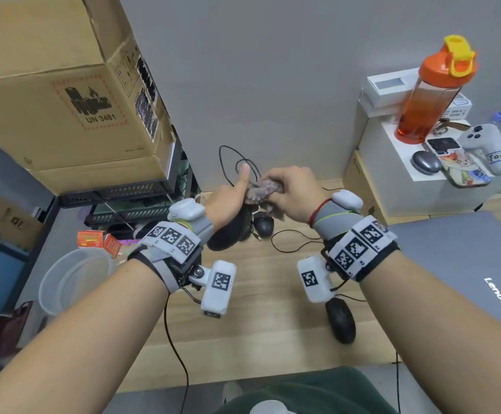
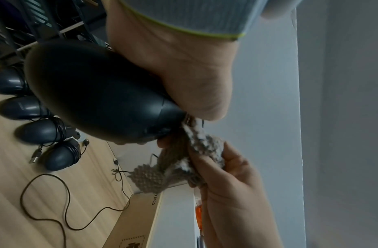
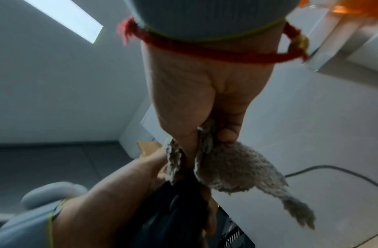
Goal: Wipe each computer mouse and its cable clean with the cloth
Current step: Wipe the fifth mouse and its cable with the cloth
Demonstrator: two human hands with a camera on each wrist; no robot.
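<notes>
Over wood-grain desk (image 1: 261, 294), nubby cloth (image 1: 261, 189) meets smooth mouse (image 2: 99, 94).

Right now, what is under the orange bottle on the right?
The orange bottle stands on a white box, beside a grey mouse and a toy controller. The bottle's base covers the spot directly beneath it, and what the box holds is not visible.

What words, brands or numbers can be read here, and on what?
"UN 3481": cardboard box, hazard label.
"Lenovo": grey laptop lid.
"PICO": brown box by the desk.
"Toot" or similar, unclear: plush toy.
Box stickers and white boxes: too small to read.
</notes>
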